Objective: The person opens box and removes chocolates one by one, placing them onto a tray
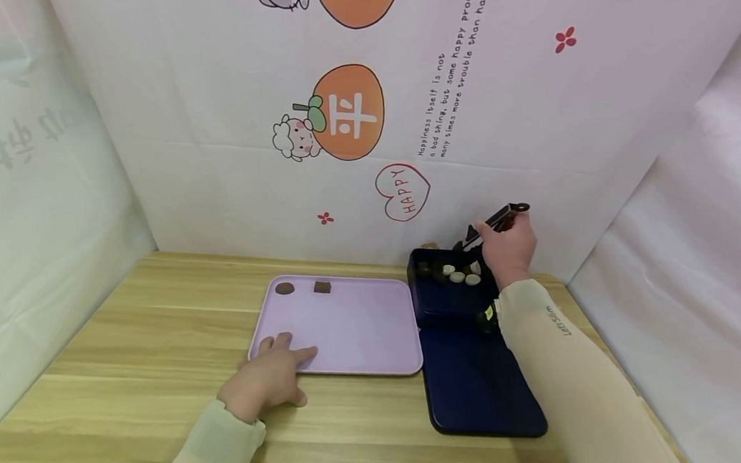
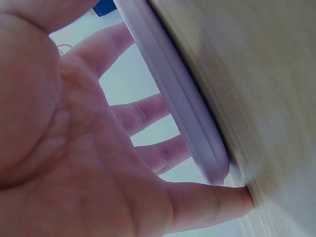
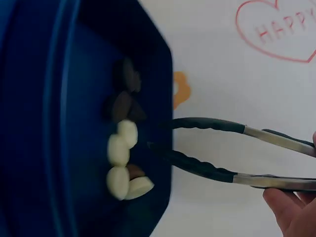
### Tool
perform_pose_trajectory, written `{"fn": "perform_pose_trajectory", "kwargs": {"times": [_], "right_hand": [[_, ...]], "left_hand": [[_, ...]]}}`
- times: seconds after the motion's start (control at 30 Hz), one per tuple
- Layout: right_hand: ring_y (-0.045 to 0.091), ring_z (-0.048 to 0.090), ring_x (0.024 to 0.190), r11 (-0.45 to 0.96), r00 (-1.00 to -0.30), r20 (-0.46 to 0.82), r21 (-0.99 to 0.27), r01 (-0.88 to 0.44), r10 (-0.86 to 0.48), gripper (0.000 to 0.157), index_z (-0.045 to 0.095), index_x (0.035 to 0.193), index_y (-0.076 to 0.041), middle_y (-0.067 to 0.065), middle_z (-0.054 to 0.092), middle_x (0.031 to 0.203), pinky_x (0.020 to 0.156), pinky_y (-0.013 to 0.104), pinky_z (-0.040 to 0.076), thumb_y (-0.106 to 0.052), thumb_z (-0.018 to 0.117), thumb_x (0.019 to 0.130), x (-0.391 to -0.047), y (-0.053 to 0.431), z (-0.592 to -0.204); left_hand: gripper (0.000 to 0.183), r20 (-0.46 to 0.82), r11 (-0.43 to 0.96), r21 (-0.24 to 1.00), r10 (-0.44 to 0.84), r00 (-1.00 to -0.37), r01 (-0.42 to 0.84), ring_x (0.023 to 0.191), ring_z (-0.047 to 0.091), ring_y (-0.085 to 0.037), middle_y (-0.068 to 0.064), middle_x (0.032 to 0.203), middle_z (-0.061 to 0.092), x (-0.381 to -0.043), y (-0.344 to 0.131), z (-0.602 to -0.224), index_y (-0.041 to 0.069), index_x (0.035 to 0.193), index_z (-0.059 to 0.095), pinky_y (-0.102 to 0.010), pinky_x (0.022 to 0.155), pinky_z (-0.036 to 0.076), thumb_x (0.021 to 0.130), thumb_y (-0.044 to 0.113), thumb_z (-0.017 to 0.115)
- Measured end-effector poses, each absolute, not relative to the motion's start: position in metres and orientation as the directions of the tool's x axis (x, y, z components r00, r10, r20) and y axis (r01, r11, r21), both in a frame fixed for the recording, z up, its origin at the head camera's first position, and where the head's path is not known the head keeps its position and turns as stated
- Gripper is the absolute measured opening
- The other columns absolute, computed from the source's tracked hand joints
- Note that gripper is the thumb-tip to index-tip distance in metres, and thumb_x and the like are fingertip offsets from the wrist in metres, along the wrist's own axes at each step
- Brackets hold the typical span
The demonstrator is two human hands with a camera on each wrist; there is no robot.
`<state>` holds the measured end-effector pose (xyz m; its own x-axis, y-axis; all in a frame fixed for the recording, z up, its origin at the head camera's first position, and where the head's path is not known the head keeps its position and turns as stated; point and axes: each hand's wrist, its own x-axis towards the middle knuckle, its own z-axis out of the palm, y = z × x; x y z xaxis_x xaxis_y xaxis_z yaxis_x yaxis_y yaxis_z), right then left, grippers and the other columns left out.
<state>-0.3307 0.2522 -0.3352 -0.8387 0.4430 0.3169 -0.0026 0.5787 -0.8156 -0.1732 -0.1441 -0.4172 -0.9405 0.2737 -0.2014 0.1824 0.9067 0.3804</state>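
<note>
My right hand (image 1: 509, 250) grips a pair of tongs (image 1: 488, 227) with black ends and metal arms. In the right wrist view the tongs' ends stand apart and reach over the rim of a dark blue box (image 3: 64, 98); their very tips are hard to make out. Inside lie several white pieces (image 3: 118, 150) and dark brown pieces (image 3: 122, 106), looking like chocolates. My left hand (image 1: 269, 375) rests with spread fingers on the near left edge of a lilac tray (image 1: 358, 333). A round brown piece (image 1: 284, 288) and a square brown piece (image 1: 322, 287) lie on the tray.
The box's dark blue lid (image 1: 478, 389) lies flat in front of the box, right of the tray. A printed white cloth (image 1: 245, 197) rises behind the wooden table (image 1: 128, 363). White cloth also hangs on both sides. A small orange-brown shape (image 3: 181, 90) shows behind the box.
</note>
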Motion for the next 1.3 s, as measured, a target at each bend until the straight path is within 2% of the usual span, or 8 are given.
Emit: {"fn": "perform_pose_trajectory", "kwargs": {"times": [0.17,0.43,0.63,1.03,1.3], "right_hand": [[0.034,0.056,0.100,0.616,-0.840,0.328,-0.787,0.009,0.432,0.048,0.048,0.124,-0.008,0.014,0.057,0.111,0.087,0.047,0.049,-0.039,0.068,0.093,-0.329,0.256,-0.341],[0.035,0.057,0.099,0.640,-0.857,0.336,-0.769,-0.010,0.390,0.050,0.049,0.126,-0.007,0.015,0.058,0.111,0.086,0.049,0.050,-0.041,0.066,0.094,-0.330,0.261,-0.350],[0.035,0.057,0.092,0.716,-0.871,0.370,-0.697,-0.029,0.324,0.047,0.051,0.118,-0.004,0.016,0.059,0.102,0.079,0.050,0.050,-0.043,0.064,0.095,-0.333,0.263,-0.354],[0.035,0.057,0.089,0.789,-0.914,0.352,-0.611,-0.060,0.204,0.044,0.049,0.110,-0.005,0.015,0.057,0.095,0.076,0.049,0.050,-0.043,0.066,0.094,-0.323,0.251,-0.341],[0.038,0.059,0.097,0.810,-0.922,0.348,-0.582,-0.069,0.171,0.049,0.051,0.119,-0.004,0.017,0.061,0.105,0.082,0.053,0.052,-0.042,0.067,0.093,-0.322,0.254,-0.345]], "left_hand": [[0.084,-0.198,0.905,0.385,0.273,-0.941,0.182,0.137,0.025,-0.052,-0.024,0.154,0.031,-0.173,-0.143,-0.417,0.023,0.143,0.057,-0.086,0.092,0.020,0.066,0.025,0.089],[0.083,-0.197,0.903,0.392,0.268,-0.943,0.175,0.138,0.024,-0.052,-0.023,0.155,0.031,-0.173,-0.143,-0.418,0.023,0.143,0.058,-0.086,0.093,0.020,0.066,0.024,0.089],[0.083,-0.195,0.907,0.381,0.269,-0.943,0.180,0.137,0.025,-0.051,-0.023,0.154,0.031,-0.173,-0.144,-0.419,0.023,0.143,0.057,-0.086,0.092,0.021,0.067,0.025,0.090],[0.084,-0.194,0.910,0.373,0.267,-0.944,0.180,0.136,0.026,-0.052,-0.025,0.153,0.032,-0.173,-0.144,-0.418,0.023,0.143,0.057,-0.086,0.091,0.023,0.066,0.025,0.090],[0.083,-0.192,0.908,0.377,0.271,-0.943,0.185,0.136,0.027,-0.051,-0.024,0.153,0.032,-0.172,-0.144,-0.418,0.022,0.143,0.057,-0.086,0.090,0.023,0.066,0.025,0.090]]}}
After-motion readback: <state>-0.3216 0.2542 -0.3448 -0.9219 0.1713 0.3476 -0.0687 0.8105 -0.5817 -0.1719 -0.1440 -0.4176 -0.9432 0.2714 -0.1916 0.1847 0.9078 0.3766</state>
